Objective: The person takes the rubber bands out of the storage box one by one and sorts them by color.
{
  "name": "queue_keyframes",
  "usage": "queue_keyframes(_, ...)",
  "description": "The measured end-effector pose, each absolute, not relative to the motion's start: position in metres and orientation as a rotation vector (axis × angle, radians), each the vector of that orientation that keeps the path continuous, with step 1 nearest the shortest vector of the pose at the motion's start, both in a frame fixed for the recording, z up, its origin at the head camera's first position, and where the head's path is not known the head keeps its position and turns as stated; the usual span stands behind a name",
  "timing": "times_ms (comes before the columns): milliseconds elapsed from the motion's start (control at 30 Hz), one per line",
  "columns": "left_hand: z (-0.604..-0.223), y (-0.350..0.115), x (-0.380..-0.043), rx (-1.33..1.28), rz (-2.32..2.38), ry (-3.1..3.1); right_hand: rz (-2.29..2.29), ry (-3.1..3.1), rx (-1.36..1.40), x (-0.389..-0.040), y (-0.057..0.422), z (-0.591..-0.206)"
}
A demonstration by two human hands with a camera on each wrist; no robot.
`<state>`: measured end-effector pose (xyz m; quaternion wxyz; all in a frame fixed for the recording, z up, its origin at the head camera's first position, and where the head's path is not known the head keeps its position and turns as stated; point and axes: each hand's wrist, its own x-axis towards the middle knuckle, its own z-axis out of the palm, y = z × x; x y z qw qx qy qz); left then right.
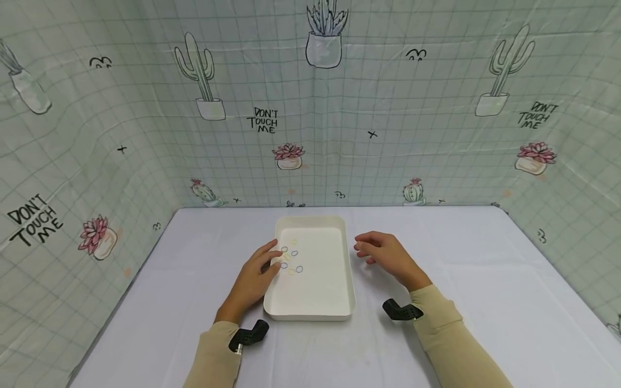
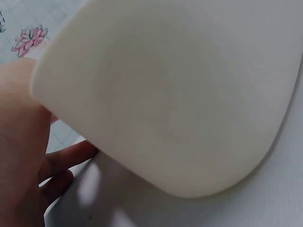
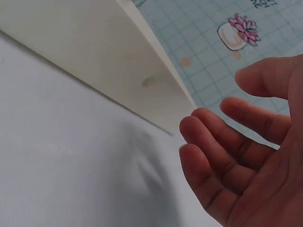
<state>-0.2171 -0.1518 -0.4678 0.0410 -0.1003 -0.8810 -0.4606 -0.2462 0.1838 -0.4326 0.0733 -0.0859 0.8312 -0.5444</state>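
A white rectangular tray (image 1: 315, 291) lies on the table. Several small, thin blue rings (image 1: 299, 269) and yellowish ones are scattered in its left half; their material is too small to make out. My left hand (image 1: 253, 277) rests at the tray's left rim, with fingertips reaching over the edge near the rings. In the left wrist view, the outer fingers (image 2: 71, 158) lie outside the tray wall (image 2: 165, 109). To the right of the tray hovers my right hand (image 1: 388, 256), fingers loosely bent and holding nothing. The right wrist view shows its palm side facing the tray wall (image 3: 94, 52).
A white cloth covers the table (image 1: 194, 258). Behind and on both sides hangs a pale gridded curtain (image 1: 339, 108) printed with cacti and lettering. Each wrist carries a black camera mount, one left (image 1: 249, 335) and one right (image 1: 401, 310).
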Motion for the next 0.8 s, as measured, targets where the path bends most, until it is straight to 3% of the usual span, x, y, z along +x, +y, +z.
queue_keyframes(800, -0.469, -0.151, -0.217, -0.268, -1.444, -2.679, -1.75, 2.397, -0.307, -0.269, 0.147, -0.411)
